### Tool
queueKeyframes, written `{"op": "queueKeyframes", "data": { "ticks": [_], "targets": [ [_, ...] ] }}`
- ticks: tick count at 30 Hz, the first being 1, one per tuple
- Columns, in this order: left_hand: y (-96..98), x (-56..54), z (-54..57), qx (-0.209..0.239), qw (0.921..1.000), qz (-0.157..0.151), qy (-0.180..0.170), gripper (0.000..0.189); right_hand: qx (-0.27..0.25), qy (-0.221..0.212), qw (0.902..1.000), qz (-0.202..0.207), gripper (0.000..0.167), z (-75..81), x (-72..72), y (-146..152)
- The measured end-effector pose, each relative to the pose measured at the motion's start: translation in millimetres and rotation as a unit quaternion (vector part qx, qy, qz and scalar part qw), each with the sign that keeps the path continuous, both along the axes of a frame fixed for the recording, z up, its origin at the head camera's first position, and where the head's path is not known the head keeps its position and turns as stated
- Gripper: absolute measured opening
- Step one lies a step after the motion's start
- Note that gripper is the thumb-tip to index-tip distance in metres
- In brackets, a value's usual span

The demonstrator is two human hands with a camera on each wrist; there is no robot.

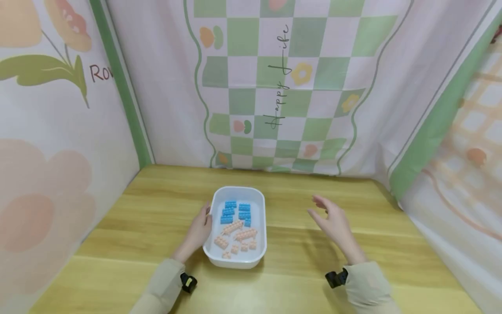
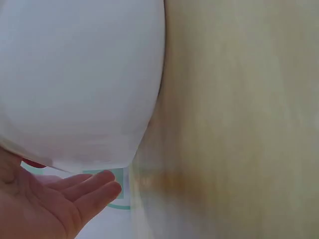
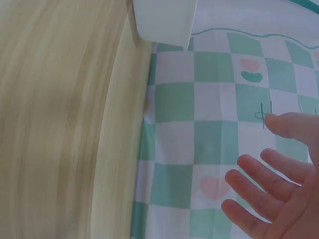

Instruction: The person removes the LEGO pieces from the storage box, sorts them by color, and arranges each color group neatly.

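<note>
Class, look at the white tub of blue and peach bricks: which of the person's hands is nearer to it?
Left. The left hand rests against the white tub at its left rim. The right hand hovers open above the wooden table, well off to the tub's right, touching nothing.

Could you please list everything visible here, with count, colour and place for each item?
Tub: one, white, rectangular, on the table centre.
Blue bricks: several, in the tub's far half; exact count unclear.
Peach bricks: several, in the tub's near half; exact count unclear.
Table: one, light wood.
Backdrop cloths: green-and-white check with flowers behind, floral panels at both sides.
Wrist cameras: two, black, one at each cuff.
Left hand: resting against the tub's left rim, fingers straight.
Right hand: raised above the table right of the tub, fingers spread, holding nothing.
</note>
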State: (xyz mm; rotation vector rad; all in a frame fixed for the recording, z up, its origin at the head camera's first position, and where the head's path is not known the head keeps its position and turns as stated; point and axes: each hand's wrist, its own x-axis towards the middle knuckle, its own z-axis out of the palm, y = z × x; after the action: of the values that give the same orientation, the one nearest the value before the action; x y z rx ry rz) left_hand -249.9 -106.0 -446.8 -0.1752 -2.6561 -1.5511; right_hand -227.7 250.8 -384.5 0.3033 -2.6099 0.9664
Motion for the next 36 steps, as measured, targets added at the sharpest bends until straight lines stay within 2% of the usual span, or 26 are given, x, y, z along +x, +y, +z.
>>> {"op": "queueKeyframes", "data": {
  "ticks": [10, 17, 22, 27, 36],
  "targets": [
    [2.5, 0.7, -0.3, -0.02, 0.9998, 0.003, 0.005, 0.047, -0.006, 0.009, 0.9997, 0.022, 0.038, -10.4, -28.3, -29.1],
    [2.1, -0.5, -1.7, -0.027, 0.9996, 0.006, 0.006, 0.048, -0.013, 0.035, 0.9974, 0.062, 0.032, -14.0, -42.9, -58.9],
    [0.4, 1.0, -3.1, -0.018, 0.9997, 0.001, -0.015, 0.051, -0.023, 0.029, 0.9956, 0.086, 0.032, -14.8, -50.3, -79.7],
    [0.4, 1.7, -3.6, -0.015, 0.9993, -0.003, -0.035, 0.053, -0.003, 0.02, 0.995, 0.098, 0.031, -12.2, -56.1, -95.6],
    [0.7, -0.5, -3.4, -0.015, 0.9996, 0.007, -0.022, 0.052, 0.037, -0.001, 0.9882, 0.149, 0.029, -13.0, -68.8, -112.7]
  ]
}}
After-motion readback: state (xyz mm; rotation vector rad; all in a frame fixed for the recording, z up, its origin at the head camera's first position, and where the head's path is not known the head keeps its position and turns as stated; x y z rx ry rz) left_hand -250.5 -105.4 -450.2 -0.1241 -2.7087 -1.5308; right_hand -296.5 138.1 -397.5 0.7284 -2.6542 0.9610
